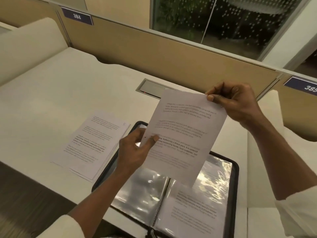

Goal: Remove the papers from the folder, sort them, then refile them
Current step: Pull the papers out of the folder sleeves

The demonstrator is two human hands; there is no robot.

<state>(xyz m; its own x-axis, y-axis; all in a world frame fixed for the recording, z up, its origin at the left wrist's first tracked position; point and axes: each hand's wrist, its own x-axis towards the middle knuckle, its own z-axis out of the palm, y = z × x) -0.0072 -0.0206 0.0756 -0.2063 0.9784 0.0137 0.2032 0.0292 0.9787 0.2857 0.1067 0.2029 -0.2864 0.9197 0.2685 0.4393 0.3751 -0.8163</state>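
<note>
Single printed sheet [185, 134] is up in the air over the open folder [235, 177], tilted w/ its top toward 1 o'clock. Right hand [238, 103] pinches the top corner at 1 o'clock, thumb on the printed face. Left hand [135, 150] pinches the side edge at 9 o'clock, thumb in front, fingers behind. Sheet's thin, light & floppy, and its bottom end hangs free. Prob. best held at 2 spots as now; one corner alone would let it sag, and a hard pinch would crease it. Folder lies flat on the surface [60, 93] at 6 o'clock of the sheet. Its clear sleeves look glossy, likely slick. The right sleeve [192, 213] holds a printed page. Stack of papers [92, 141] sits at the folder's 10 o'clock, right at its edge; touching or not, can't tell.
</note>
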